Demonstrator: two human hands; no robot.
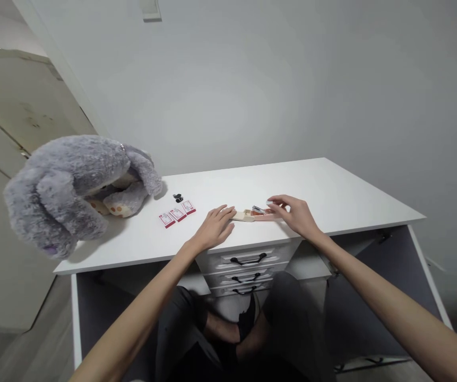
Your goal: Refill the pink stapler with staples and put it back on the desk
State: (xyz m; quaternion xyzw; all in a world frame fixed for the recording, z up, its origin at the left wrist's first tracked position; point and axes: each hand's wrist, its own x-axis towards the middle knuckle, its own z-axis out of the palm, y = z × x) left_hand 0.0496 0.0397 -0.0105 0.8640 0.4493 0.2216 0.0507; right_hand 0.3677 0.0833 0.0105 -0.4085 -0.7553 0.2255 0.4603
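Observation:
A stapler (248, 215) lies opened out flat near the front edge of the white desk, its cream cover to the left and its pink base to the right. Its metal staple channel (258, 210) is tilted up in the middle. My left hand (215, 225) lies over the cream end and holds it down with the fingers. My right hand (292, 212) is bent over the pink end, thumb and fingertips pinching a small pale piece (268, 202) too small to name. Part of the pink base is hidden behind the right hand.
Several small red-and-white boxes (178, 214) lie on the desk (332, 191) left of my hands, with a small black object (178, 198) behind them. A grey plush toy (80, 185) sits at the left end. Drawers (248, 260) and open cabinet doors (387, 297) are below.

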